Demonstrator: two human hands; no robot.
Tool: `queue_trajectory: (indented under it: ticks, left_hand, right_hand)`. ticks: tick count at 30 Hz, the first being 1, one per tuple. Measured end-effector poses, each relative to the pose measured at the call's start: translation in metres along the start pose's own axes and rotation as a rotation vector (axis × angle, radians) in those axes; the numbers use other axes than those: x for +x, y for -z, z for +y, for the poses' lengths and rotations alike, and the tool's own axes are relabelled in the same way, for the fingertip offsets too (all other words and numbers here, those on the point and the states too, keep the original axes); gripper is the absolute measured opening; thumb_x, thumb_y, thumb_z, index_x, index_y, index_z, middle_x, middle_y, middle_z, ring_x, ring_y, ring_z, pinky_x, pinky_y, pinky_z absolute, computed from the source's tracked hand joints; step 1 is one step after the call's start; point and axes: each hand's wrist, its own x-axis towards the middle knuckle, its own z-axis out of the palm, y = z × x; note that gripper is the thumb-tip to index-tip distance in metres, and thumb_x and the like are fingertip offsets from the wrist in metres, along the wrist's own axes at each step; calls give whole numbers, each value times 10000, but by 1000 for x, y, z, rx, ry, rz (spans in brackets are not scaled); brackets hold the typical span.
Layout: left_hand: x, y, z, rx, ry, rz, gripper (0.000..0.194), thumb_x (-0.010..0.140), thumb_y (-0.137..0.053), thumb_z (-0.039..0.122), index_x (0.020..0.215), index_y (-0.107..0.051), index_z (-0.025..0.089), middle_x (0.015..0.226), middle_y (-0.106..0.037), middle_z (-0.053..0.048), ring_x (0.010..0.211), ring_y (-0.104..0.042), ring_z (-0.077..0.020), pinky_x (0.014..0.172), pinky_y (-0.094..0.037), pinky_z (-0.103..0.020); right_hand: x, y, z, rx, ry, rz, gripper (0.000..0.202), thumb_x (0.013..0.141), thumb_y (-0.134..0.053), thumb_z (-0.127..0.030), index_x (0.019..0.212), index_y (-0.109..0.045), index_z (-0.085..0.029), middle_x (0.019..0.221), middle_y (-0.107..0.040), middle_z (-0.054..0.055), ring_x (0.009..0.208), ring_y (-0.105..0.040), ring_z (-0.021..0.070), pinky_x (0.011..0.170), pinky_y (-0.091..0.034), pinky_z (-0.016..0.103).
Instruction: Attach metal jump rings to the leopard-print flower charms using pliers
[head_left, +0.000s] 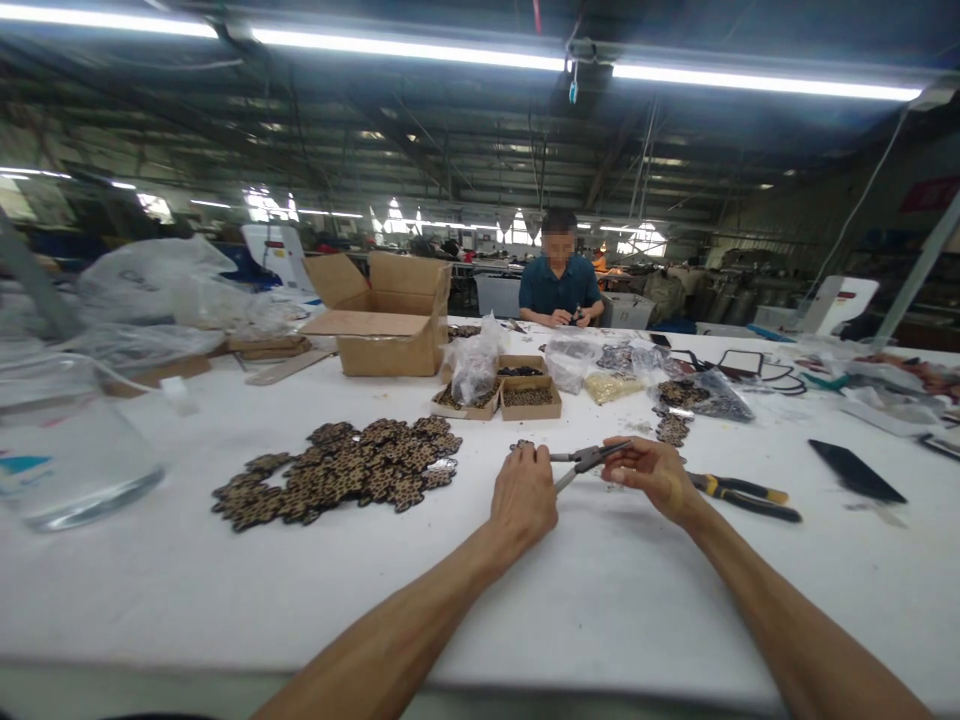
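Observation:
My left hand (525,492) is closed around the handles of grey metal pliers (590,458), whose jaws point right. At the jaw tips my right hand (651,476) has thumb and fingers pinched together; whatever is between them is too small to make out. Just beyond the left hand a bit of a leopard-patterned piece (519,444) shows. A heap of leopard-patterned, scallop-edged pieces (352,468) lies to the left. Close to the right wrist rests a second pair of pliers with yellow and black handles (750,494).
Small cardboard trays (531,412) of small brass-coloured and dark parts stand ahead, near an open carton (394,345). More patterned pieces (673,428) and a black phone-like slab (856,470) lie right. A clear plastic container (67,450) stands left. Across the white table (300,590) sits a person (562,285).

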Motion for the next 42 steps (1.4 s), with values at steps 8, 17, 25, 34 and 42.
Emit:
queue_trajectory:
  ticks: [8, 17, 25, 34, 42]
  left_hand:
    - [0, -4, -6, 58, -16, 29, 439, 703, -589, 82, 1126, -494, 155, 1167, -550, -145, 1083, -505, -273, 974, -413, -386]
    - [2, -10, -8, 77, -46, -36, 464, 659, -627, 93, 1106, -521, 158, 1224, -529, -156, 1114, -506, -282, 996, -415, -396]
    - [6, -12, -13, 31, -82, -87, 430, 670, -625, 132, 1087, -526, 161, 1169, -534, -154, 1078, -520, -286, 939, -430, -395]
    - [5, -12, -14, 64, -64, -76, 417, 695, -599, 111, 1104, -530, 157, 1184, -552, -147, 1078, -530, -283, 943, -429, -402]
    - [2, -8, -6, 83, -21, -64, 356, 781, -538, 83, 1132, -538, 144, 1202, -565, -156, 1118, -532, -276, 987, -408, -406]
  right_hand:
    - [0, 25, -2, -79, 83, 228, 433, 659, -901, -392, 998, -787, -148, 907, -750, 101, 797, -737, 290, 810, -638, 507]
    - [-5, 25, -14, -124, 30, 165, 325, 647, -909, -369, 869, -815, -151, 836, -745, 59, 742, -731, 254, 796, -665, 476]
    - [-3, 28, -10, -75, -17, 195, 319, 641, -915, -352, 858, -814, -142, 768, -732, 36, 708, -725, 236, 815, -664, 501]
    - [-3, 27, -7, -105, -21, 175, 352, 632, -918, -367, 884, -811, -145, 813, -753, 54, 757, -737, 257, 823, -657, 474]
    - [-4, 27, -3, -211, 3, 165, 407, 635, -908, -423, 948, -798, -187, 845, -781, 90, 773, -753, 300, 762, -638, 433]
